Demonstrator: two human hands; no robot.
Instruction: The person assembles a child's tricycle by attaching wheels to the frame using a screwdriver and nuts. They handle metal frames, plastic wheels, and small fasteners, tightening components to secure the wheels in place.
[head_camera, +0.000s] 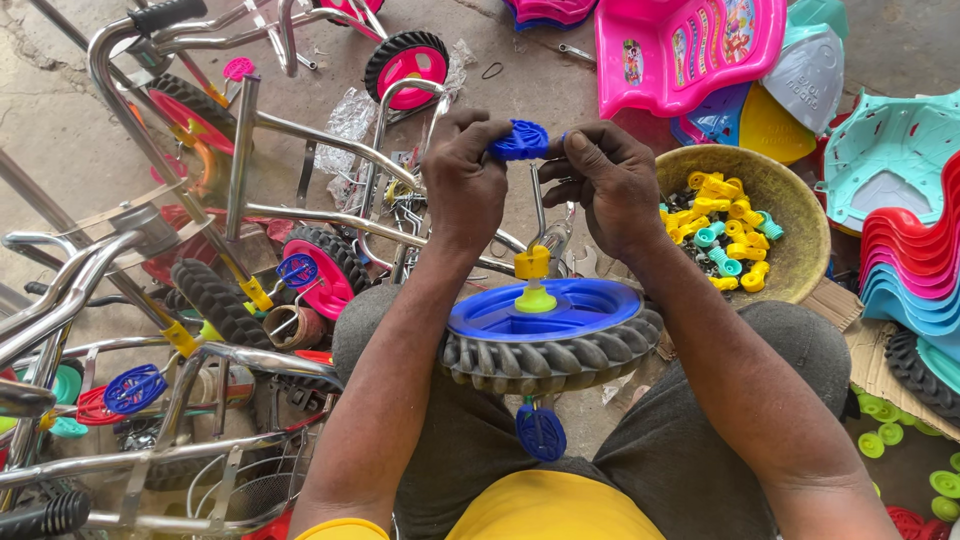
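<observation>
Blue plastic marks the work in the head view: a small blue pedal (519, 140) sits pinched between both hands above the person's lap. The left hand (463, 180) has its fingers curled shut on the pedal's left side, thumb on top. The right hand (610, 180) clamps the pedal's right end between thumb and forefinger, the other fingers folded under. From the pedal a bent metal crank rod (538, 205) runs down to a yellow bush (532, 263) and a light green hub cap (536, 298) at the middle of a blue wheel (545, 330) with a grey ribbed tyre, which lies flat across the person's knees. A second blue pedal (541, 432) hangs below the wheel, between the legs.

To the left stand chrome tricycle frames (240, 150) with pink and red wheels and more blue pedals, close together on the concrete floor. Just right of the right hand is a round bowl (800, 240) holding yellow and teal plastic fittings. Behind it lie pink plastic seats (680, 50), and at the right edge a stack of red, pink and blue seats (915, 260).
</observation>
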